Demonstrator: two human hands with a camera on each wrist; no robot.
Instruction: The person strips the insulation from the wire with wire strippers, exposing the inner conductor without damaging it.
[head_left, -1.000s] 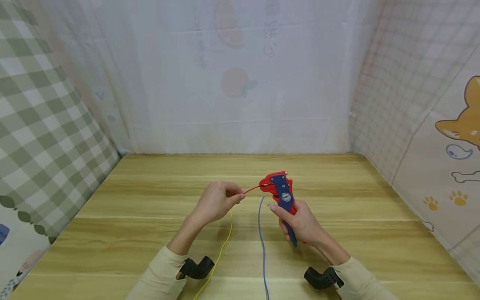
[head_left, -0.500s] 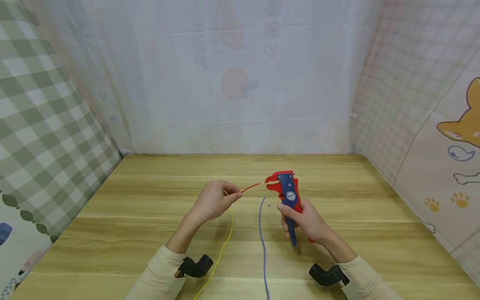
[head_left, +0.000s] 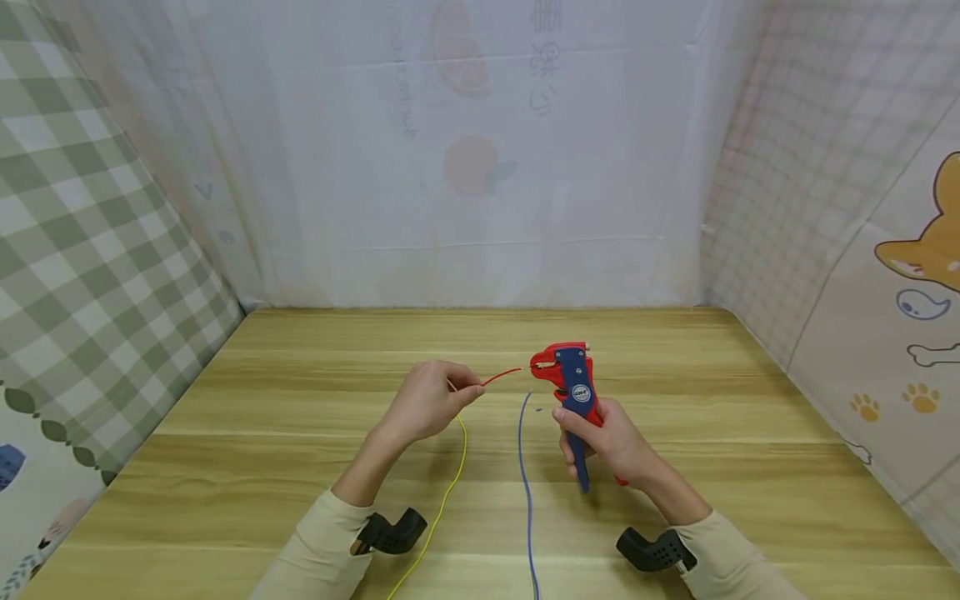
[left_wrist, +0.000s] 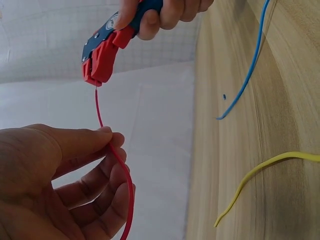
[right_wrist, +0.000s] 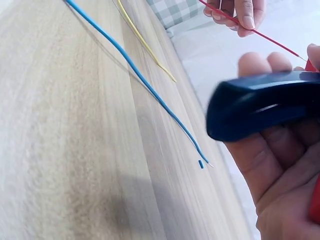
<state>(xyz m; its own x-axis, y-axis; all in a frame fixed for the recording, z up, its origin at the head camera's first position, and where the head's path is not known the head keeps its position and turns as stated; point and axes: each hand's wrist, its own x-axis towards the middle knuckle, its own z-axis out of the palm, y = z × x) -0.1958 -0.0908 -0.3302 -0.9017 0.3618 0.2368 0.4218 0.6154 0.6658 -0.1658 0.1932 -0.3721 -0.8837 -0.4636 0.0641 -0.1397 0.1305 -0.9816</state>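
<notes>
Between thumb and index finger my left hand (head_left: 431, 404) pinches a red wire (head_left: 501, 376), its free end pointing right. A short bare metal tip (right_wrist: 301, 58) shows at that end in the right wrist view. My right hand (head_left: 617, 442) grips a red and blue wire stripper (head_left: 573, 375) by its handles, held over the table with the nose facing left. The bare tip reaches right to the stripper's nose. In the left wrist view the red wire (left_wrist: 131, 195) runs down past the curled fingers and out of frame.
A blue wire (head_left: 528, 500) with a bared end lies on the wooden table (head_left: 300, 350), a small blue insulation piece (right_wrist: 201, 164) beside it. A yellow wire (head_left: 448, 492) lies to its left. Cloth walls (head_left: 480, 233) stand behind and at both sides.
The stripper has moved right, off the red wire's end, and bare metal now shows there. Its jaws parted half a second ago and are closer together now. The left hand has barely moved.
</notes>
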